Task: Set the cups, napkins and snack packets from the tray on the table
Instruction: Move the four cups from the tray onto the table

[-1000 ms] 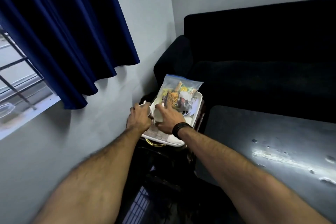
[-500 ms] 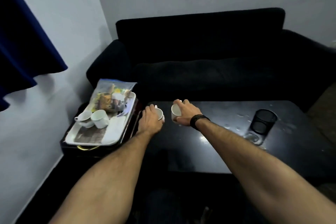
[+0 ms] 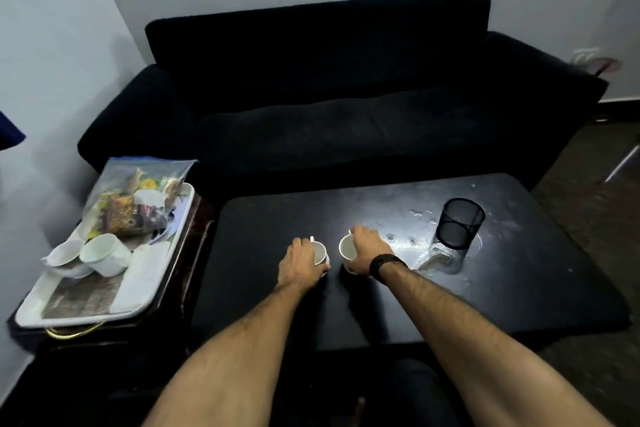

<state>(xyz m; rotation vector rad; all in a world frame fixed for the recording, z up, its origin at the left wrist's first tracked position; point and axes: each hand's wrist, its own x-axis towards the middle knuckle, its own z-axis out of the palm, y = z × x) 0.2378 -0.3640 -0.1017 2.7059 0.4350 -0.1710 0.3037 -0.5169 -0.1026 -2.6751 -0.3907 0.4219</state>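
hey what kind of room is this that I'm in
Most likely a small living room or sitting area at home: a dark sofa against the wall, a low black table in front of it, and a tray of cups and snacks on a side stand.

Two bare forearms enter from the lower edge of the view, both uncovered from elbow to wrist, with no sleeve visible on either. Dark hair is visible along both forearms. The left hand is bare: no ring, band or glove can be made out. The right hand is likewise ungloved. A black, matte, flat-profiled wristband encircles the right wrist; its face cannot be read.
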